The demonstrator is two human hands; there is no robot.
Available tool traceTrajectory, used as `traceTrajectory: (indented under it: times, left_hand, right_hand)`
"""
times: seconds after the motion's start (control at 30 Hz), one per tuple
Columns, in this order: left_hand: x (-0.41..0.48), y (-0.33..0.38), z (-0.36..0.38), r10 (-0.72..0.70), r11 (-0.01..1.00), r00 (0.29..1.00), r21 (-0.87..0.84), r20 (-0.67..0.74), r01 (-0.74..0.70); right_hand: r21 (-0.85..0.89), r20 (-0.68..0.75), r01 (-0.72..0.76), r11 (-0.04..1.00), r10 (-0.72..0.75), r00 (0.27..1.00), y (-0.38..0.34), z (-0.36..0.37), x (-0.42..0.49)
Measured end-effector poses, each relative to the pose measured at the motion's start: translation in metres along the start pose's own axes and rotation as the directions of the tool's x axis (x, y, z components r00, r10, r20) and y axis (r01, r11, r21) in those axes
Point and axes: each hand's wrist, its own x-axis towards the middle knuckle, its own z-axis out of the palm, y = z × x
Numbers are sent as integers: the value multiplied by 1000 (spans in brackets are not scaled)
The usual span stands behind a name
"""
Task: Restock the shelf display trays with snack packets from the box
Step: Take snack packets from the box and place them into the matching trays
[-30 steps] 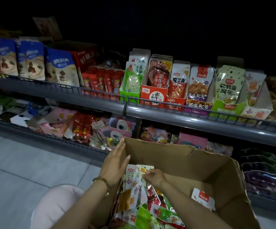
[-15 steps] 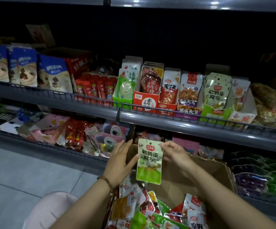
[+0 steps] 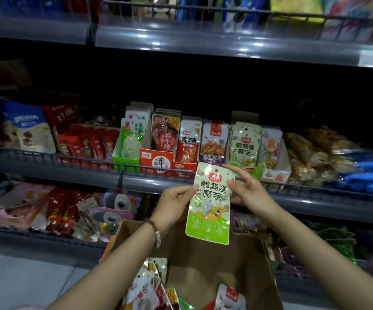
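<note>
Carry step: green packet (image 3: 210, 202) pinched between left hand (image 3: 175, 199) and right hand (image 3: 249, 195); next, slot behind matching tray (image 3: 257, 173), right of centre.

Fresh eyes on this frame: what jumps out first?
The green snack packet held up at centre frame, its left edge pinched by the left hand, the right hand touching its right edge. Directly behind, a middle-shelf display tray holds matching packets. Below sits the open cardboard box of mixed packets.

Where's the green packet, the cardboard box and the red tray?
green packet (image 3: 210, 204): head view, middle of its front.
cardboard box (image 3: 203, 265): head view, bare inner wall.
red tray (image 3: 156, 163): head view, front panel.
</note>
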Motion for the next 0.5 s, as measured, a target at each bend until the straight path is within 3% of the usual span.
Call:
traceTrajectory:
  times: [0.2,0.33,0.5]
  left_hand:
    - [44,33,40,120,990,992,77,-24,-118]
    - [77,52,68,229,969,973,100,-6,-228]
    - [127,81,88,275,956,961,120,-31,-269]
  right_hand:
    - [-79,137,-2,997,13,990,-16,-46,19]
    - [-83,31,108,991,-106,994,-31,-79,47]
    - [-371,-64,290,882,-336,940,-58,-117,89]
